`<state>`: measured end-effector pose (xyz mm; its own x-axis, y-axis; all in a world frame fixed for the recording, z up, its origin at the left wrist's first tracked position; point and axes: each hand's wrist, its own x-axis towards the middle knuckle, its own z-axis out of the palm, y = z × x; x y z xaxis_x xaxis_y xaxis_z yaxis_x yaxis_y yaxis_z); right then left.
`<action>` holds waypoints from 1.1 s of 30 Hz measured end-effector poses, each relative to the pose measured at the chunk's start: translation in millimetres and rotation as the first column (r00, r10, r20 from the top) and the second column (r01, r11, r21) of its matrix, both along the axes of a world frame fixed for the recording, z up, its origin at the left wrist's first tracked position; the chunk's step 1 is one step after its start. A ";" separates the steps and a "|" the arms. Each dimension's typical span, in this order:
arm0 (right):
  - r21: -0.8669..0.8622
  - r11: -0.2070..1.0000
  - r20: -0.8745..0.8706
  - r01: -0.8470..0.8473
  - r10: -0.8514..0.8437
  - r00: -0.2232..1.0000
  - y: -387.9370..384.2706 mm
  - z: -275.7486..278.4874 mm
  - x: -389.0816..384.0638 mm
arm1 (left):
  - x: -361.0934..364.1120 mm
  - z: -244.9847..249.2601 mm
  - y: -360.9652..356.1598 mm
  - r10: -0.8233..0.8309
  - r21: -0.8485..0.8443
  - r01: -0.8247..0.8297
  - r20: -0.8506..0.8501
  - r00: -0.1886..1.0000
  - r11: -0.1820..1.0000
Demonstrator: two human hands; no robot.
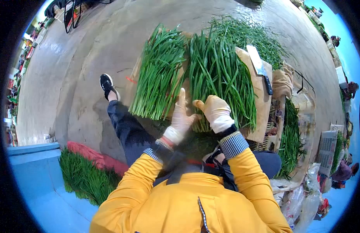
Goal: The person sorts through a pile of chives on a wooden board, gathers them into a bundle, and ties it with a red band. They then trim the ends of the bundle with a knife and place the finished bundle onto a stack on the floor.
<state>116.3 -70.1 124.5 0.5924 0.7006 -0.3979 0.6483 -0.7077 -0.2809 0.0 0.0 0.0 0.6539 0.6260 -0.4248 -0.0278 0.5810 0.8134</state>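
Two thick bunches of long green chives lie side by side on a tan board (261,112) in front of me. My left hand (181,118), in a pale glove, is flat with its fingers stretched out, and it rests against the cut ends between the left bunch (158,73) and the right bunch (220,70). My right hand (215,112), also gloved, is curled around the lower end of the right bunch. Both sleeves are yellow with checked cuffs.
A cleaver (259,64) lies on the board's far right part. More loose chives (246,35) are piled behind, others (290,139) beside a crate on the right, and a heap (82,178) by a red cloth (94,157) at lower left. My leg and black shoe (107,85) stretch over the concrete floor.
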 end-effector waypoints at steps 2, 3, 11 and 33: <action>0.258 0.966 0.025 0.017 -0.024 0.999 9.4 -26.8 0.4 | 2.3 -14.6 -5.5 -0.050 0.326 0.103 -0.169 0.984 0.940; 0.204 0.979 0.063 0.011 -0.025 0.998 -18.7 -21.1 14.3 | 7.7 -11.1 -19.5 -0.055 0.409 0.141 -0.215 0.975 0.901; 0.704 0.560 -0.408 0.437 -0.186 0.894 -52.8 -52.0 2.9 | -7.9 55.2 -15.3 -0.113 0.478 0.083 0.034 0.993 0.875; 0.636 0.758 0.469 -0.145 -0.230 0.853 -61.0 41.1 142.5 | 14.7 64.9 25.1 -0.108 0.923 0.377 -0.384 0.917 -0.078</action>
<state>258.8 -131.1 165.6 0.6032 0.6377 0.4790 0.7964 -0.5144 -0.3180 14.7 25.1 64.9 0.8909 0.3016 0.3395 0.0885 -0.8486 0.5216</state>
